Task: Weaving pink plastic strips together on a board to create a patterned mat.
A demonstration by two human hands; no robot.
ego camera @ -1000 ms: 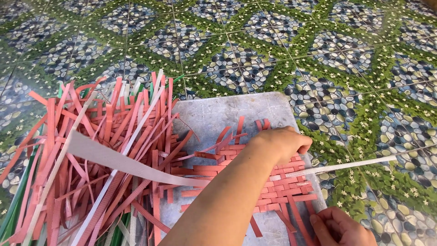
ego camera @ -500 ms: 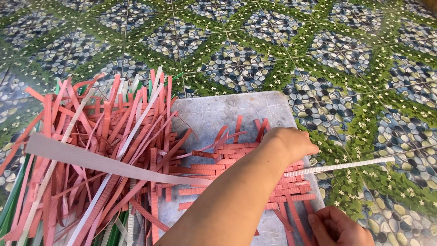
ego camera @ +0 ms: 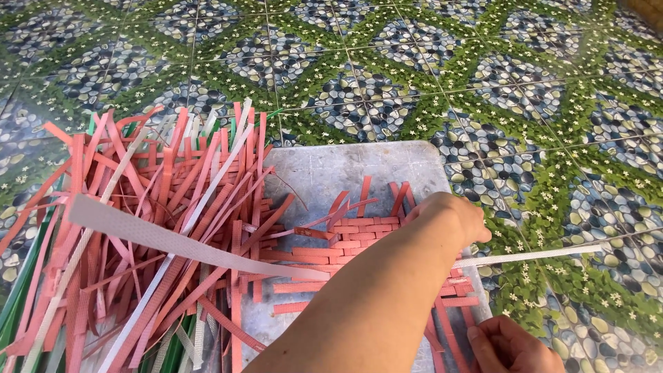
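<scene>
A flat board (ego camera: pixel 324 173) lies on the tiled floor (ego camera: pixel 387 62) at the middle of the view. On its lower right part sits a woven mat of strips (ego camera: pixel 366 238), with loose strip ends sticking up toward 12 o'clock. A heap of loose strips (ego camera: pixel 159 228) lies at 9 o'clock of the mat, overlapping the board's left edge and spreading onto the floor. One long white strip (ego camera: pixel 179 243) runs from 9 o'clock across the heap, through the mat, and out past the board's right edge toward 3 o'clock. The left hand (ego camera: pixel 452 217) rests on the mat's right part, over that strip. The right hand (ego camera: pixel 511 345) is at 5 o'clock of the mat, by the board's lower right edge.
</scene>
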